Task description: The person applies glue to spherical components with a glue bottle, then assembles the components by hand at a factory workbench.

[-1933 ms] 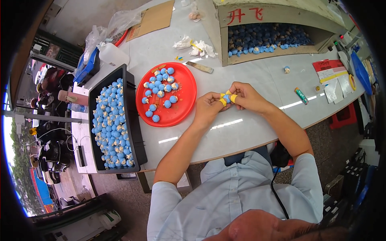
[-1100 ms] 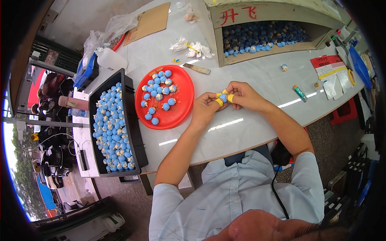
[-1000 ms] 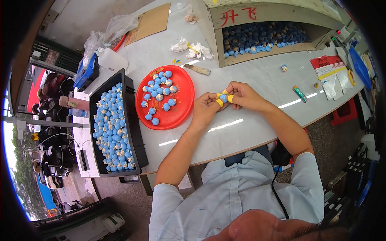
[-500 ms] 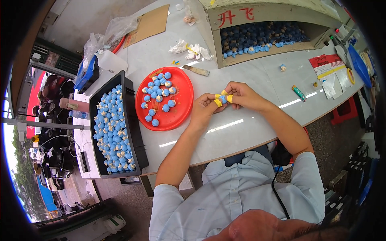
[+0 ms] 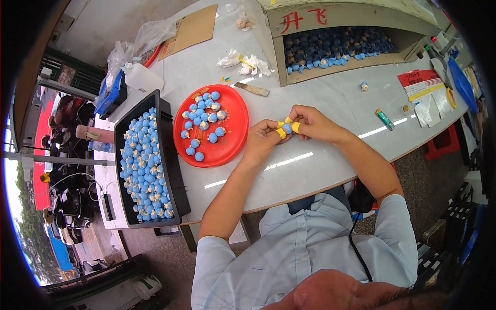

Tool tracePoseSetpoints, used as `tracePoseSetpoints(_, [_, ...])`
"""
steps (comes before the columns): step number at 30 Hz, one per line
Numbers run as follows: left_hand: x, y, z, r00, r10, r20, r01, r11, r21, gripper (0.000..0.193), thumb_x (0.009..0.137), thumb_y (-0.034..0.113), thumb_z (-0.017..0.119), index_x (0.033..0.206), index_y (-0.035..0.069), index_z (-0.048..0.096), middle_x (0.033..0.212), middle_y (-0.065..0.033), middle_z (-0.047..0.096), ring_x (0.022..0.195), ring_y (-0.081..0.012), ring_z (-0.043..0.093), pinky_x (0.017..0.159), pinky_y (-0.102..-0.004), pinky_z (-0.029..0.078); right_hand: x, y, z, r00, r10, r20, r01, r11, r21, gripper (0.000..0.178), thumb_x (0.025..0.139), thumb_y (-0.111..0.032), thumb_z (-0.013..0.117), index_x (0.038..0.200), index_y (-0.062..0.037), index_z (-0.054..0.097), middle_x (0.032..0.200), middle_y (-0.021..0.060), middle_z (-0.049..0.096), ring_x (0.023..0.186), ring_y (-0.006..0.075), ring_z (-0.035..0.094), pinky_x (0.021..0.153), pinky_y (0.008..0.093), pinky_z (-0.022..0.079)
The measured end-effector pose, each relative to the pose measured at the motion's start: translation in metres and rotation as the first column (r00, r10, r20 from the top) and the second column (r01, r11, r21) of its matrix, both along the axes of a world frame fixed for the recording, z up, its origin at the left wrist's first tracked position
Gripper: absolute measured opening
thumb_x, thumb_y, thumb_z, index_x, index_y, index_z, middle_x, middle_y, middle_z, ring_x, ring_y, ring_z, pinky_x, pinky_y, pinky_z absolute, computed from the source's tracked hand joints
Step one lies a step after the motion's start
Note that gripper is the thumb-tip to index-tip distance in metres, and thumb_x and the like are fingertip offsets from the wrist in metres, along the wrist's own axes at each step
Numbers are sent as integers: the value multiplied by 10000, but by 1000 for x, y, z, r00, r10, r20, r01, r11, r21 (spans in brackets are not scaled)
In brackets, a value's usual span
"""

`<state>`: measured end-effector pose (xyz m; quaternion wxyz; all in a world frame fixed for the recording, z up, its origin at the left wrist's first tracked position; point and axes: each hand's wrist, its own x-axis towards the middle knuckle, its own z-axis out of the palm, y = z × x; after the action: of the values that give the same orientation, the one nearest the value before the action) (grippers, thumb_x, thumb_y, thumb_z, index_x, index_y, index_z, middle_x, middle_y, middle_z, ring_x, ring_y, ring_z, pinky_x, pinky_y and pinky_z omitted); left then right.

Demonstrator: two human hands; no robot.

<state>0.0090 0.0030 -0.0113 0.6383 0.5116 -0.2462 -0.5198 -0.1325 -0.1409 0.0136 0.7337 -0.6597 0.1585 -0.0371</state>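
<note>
Left hand (image 5: 263, 138) and right hand (image 5: 310, 123) pinch one small blue piece (image 5: 287, 128) between taped fingertips; red plate (image 5: 233, 138) at 9 o'clock keeps more within reach.

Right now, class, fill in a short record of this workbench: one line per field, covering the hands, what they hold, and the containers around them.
Left hand: pinches small blue piece, yellow-taped fingertips
Right hand: pinches the same piece
Red plate: left of hands, scattered blue pieces
Black tray: far left, heaped with blue pieces
Open box: behind, more blue pieces inside
White table: bears everything
</note>
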Motion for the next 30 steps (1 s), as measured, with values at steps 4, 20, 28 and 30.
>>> tracePoseSetpoints(4, [-1, -1, 2, 1000, -8, -8, 8, 1000, 6, 144, 868, 1, 592, 997, -56, 562, 1009, -149, 638, 900, -237, 669, 839, -325, 560, 0, -2, -4, 999, 35, -6, -35, 999, -11, 85, 888, -36, 518, 973, -39, 507, 904, 44, 570, 652, 62, 516, 553, 204, 431])
tracePoseSetpoints(20, [2, -1, 12, 998, -4, -68, 9, 997, 79, 180, 919, 87, 551, 1053, -32, 531, 980, -134, 650, 846, -205, 681, 742, -266, 562, 2, 4, -2, 997, -56, 50, 54, 997, 54, 125, 883, -55, 541, 999, -9, 532, 855, 36, 572, 626, 58, 509, 531, 203, 419])
tracePoseSetpoints(28, [2, 0, 9, 998, -24, -61, 28, 997, 69, 218, 920, 88, 552, 1087, -47, 515, 987, -146, 652, 829, -194, 680, 718, -255, 558, 1, 2, 0, 998, -57, -14, 57, 997, 44, 160, 867, -68, 564, 1009, 6, 548, 842, 34, 587, 585, 60, 512, 498, 204, 411])
tracePoseSetpoints(30, [2, -1, 8, 999, -28, -25, 31, 996, 86, 219, 908, 63, 554, 1087, -57, 516, 987, -148, 653, 838, -196, 680, 725, -255, 558, 1, 1, 1, 998, -56, -7, 57, 998, 33, 162, 864, -63, 564, 1009, 8, 550, 847, 35, 588, 600, 60, 518, 504, 205, 417])
